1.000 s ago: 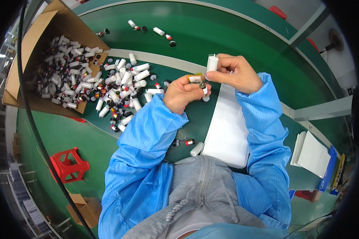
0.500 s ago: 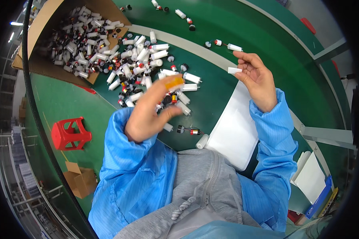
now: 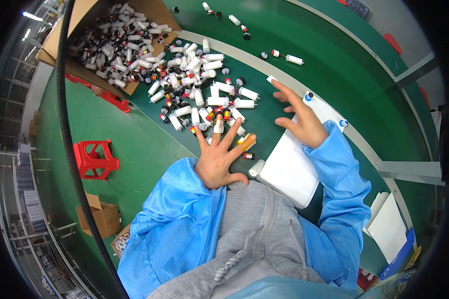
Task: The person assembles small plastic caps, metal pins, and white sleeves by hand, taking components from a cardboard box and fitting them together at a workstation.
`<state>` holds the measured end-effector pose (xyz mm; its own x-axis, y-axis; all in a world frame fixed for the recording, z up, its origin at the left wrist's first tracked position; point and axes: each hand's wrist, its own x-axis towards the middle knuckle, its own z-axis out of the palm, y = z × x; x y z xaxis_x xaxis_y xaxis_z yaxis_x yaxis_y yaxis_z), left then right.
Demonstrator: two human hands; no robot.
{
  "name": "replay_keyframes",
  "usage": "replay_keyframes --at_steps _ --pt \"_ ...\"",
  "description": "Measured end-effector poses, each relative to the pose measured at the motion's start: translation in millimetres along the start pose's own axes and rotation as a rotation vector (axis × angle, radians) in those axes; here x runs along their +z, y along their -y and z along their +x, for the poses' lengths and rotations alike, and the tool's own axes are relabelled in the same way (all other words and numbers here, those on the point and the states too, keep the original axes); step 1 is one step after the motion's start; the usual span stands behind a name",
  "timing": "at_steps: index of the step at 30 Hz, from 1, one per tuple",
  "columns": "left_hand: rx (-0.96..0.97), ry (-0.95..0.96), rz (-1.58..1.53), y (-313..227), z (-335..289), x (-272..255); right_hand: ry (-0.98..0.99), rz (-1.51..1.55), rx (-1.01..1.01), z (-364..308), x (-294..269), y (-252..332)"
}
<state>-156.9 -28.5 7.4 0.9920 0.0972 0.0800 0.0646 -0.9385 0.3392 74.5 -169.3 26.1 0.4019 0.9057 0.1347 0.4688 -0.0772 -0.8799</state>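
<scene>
My left hand (image 3: 218,162) lies palm down with its fingers spread at the near edge of a heap of white cylindrical parts (image 3: 217,101). Yellow tape wraps one finger and white tape another. Small parts with red and yellow bands show among its fingertips, and I cannot tell if they touch. Over the far end of a white sheet-like pad (image 3: 290,169), my right hand (image 3: 302,119) has its fingers apart. A small white piece (image 3: 271,78) shows at its index fingertip; whether it is a wrap or a loose thing is unclear. Two small blue-and-black parts (image 3: 309,96) rest toward the pad's far edge.
An open cardboard box (image 3: 129,87), full of similar parts, lies tipped at the far left. Loose parts (image 3: 294,60) lie on the green surface beyond a pale curved strip. A white cylinder (image 3: 256,168) is beside the pad. A red stool (image 3: 96,159) stands left, with a dark cable (image 3: 67,124) crossing view.
My left hand has lowered toward the heap's near edge and spread its fingers. My right hand has come left and nearer, its fingers opening from a pinch. The view has shifted.
</scene>
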Motion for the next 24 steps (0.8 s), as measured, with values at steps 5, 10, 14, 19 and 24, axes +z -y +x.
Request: replay_keyframes --at_steps 5,10,14,19,24 --pt "-0.166 -0.089 0.090 0 9 12 0.177 -0.044 0.053 22 10 2" --pt "-0.370 -0.239 0.062 5 -12 10 0.246 -0.044 0.126 64 24 -5" --pt "-0.309 -0.216 -0.005 16 -9 17 0.188 -0.091 0.005 90 63 -20" --pt "-0.270 -0.130 -0.221 0 35 27 0.123 -0.029 0.008 88 51 -42" --pt "0.116 -0.035 -0.445 10 52 16 0.101 -0.154 0.116 69 -1 -39"
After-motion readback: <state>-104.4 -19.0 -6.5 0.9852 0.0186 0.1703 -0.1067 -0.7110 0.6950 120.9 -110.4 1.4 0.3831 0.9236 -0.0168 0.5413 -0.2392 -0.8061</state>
